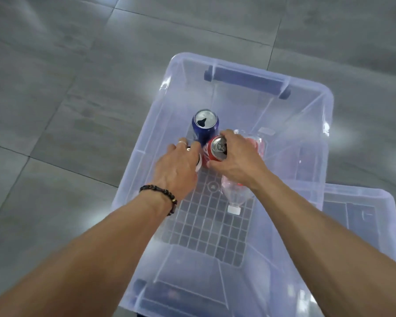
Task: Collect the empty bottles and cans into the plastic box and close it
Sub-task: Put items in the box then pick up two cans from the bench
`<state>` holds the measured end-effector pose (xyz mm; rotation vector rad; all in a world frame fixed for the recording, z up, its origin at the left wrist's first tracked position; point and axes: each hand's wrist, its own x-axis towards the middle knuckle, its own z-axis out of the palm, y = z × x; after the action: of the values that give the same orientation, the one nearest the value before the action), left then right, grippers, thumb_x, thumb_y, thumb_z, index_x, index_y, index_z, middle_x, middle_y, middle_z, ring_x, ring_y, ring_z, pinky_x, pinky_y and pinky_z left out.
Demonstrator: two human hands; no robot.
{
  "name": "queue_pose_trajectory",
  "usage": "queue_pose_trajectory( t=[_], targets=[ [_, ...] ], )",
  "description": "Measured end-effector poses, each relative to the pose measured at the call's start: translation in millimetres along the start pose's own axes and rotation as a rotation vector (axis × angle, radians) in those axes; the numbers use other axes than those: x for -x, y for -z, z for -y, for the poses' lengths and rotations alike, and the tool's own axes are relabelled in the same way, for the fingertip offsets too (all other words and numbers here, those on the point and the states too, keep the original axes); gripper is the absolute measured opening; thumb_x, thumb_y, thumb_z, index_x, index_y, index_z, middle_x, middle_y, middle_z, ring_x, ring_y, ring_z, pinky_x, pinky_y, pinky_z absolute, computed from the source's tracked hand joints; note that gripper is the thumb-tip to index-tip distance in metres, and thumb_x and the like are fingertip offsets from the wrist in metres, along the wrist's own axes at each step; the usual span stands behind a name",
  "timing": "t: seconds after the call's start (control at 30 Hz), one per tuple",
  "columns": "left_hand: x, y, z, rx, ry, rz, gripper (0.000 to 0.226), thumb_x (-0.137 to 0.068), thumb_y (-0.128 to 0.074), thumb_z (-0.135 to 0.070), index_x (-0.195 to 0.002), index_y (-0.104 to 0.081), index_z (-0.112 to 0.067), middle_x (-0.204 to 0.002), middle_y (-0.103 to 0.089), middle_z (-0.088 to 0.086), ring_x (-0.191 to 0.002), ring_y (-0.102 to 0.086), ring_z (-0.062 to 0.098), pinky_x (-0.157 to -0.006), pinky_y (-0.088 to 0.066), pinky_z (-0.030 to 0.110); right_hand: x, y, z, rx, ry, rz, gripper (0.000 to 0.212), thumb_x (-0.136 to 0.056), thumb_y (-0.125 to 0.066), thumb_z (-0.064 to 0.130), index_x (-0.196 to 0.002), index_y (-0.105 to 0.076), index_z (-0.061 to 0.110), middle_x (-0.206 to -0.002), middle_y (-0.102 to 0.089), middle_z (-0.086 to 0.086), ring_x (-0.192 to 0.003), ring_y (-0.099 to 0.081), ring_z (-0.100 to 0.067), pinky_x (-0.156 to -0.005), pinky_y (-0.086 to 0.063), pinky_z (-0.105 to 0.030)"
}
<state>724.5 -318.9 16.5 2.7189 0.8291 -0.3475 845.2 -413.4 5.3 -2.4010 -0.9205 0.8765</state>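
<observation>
No label on the cans reads clearly. Both arms reach down into the clear plastic box (325,143) on the grey floor (55,88). The right hand (236,161) has its fingers curled around an upright red can (216,148), thumb on the near side. The left hand (177,165) curls over another can (199,161), mostly hidden. A blue can (205,125) stands just behind; a clear bottle (237,195) lies beneath the right wrist. The lid (364,216) lies to the box's right, partly under it.

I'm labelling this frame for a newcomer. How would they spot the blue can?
Find the clear plastic box on the grey floor. Inside, beyond both hands, the blue can stands upright. Unlike the red can beside it, no hand holds it.
</observation>
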Motion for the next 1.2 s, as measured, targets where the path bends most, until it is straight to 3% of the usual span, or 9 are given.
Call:
queue_pose_trajectory(
  t=[0.17, 0.33, 0.5, 0.57, 0.8, 1.2],
  targets=[
    [-32, -15, 0, 0.023, -0.007, -0.124, 0.042, -0.082, -0.065, -0.016, -0.117, -0.042, -0.017, -0.118, -0.047, 0.009, -0.101, -0.049, 0.03, -0.066, -0.045, 0.036, -30, -6, -2, 0.177, 0.022, -0.024, 0.072, -0.072, -0.074, 0.032, -0.133, -0.04, 0.018, -0.123, -0.052, -0.01, -0.11, -0.053, -0.032, -0.086, -0.046, -0.039],
    [-28, -9, -2, 0.037, -0.021, -0.09, 0.058, -0.082, -0.065, -0.021, -0.132, -0.034, -0.018, -0.128, -0.044, 0.008, -0.114, -0.045, 0.026, -0.076, -0.049, 0.034, -29, 10, 4, 0.182, -0.008, -0.002, 0.085, -0.072, -0.076, 0.032, -0.142, -0.031, 0.018, -0.134, -0.044, -0.01, -0.122, -0.045, -0.031, -0.095, -0.043, -0.04],
    [-3, 31, -6, 0.08, -0.056, -0.131, 0.035, -0.083, -0.06, -0.024, -0.114, -0.046, -0.014, -0.118, -0.05, 0.006, -0.11, -0.047, 0.024, -0.069, -0.038, 0.028, -2, 36, 26, 0.232, 0.011, -0.036, 0.075, -0.079, -0.07, 0.037, -0.141, -0.034, 0.017, -0.135, -0.044, -0.011, -0.122, -0.045, -0.032, -0.093, -0.042, -0.042],
    [14, 53, -6, 0.081, -0.114, -0.121, 0.031, -0.082, -0.058, -0.021, -0.11, -0.048, -0.013, -0.114, -0.052, 0.007, -0.109, -0.048, 0.025, -0.07, -0.041, 0.03, 13, 51, 40, 0.254, 0.016, -0.035, 0.07, -0.082, -0.065, 0.038, -0.141, -0.034, 0.016, -0.136, -0.043, -0.012, -0.123, -0.044, -0.032, -0.093, -0.042, -0.043],
    [95, 164, -2, 0.036, -0.149, 0.004, 0.047, -0.084, -0.058, -0.028, -0.127, -0.043, -0.016, -0.121, -0.053, 0.005, -0.108, -0.052, 0.023, -0.083, -0.047, 0.032, 82, 131, 133, 0.26, 0.103, -0.007, 0.062, -0.085, -0.06, 0.036, -0.138, -0.036, 0.016, -0.136, -0.043, -0.012, -0.124, -0.041, -0.032, -0.094, -0.041, -0.042],
    [243, 432, 19, 0.075, 0.099, -0.049, 0.041, -0.087, -0.053, -0.037, -0.124, -0.045, -0.02, -0.115, -0.049, -0.001, -0.104, -0.049, 0.019, -0.075, -0.048, 0.032, 197, 304, 356, 0.374, 0.381, 0.03, 0.057, -0.086, -0.057, 0.038, -0.135, -0.039, 0.015, -0.134, -0.044, -0.01, -0.12, -0.043, -0.031, -0.097, -0.041, -0.043]
  ],
)
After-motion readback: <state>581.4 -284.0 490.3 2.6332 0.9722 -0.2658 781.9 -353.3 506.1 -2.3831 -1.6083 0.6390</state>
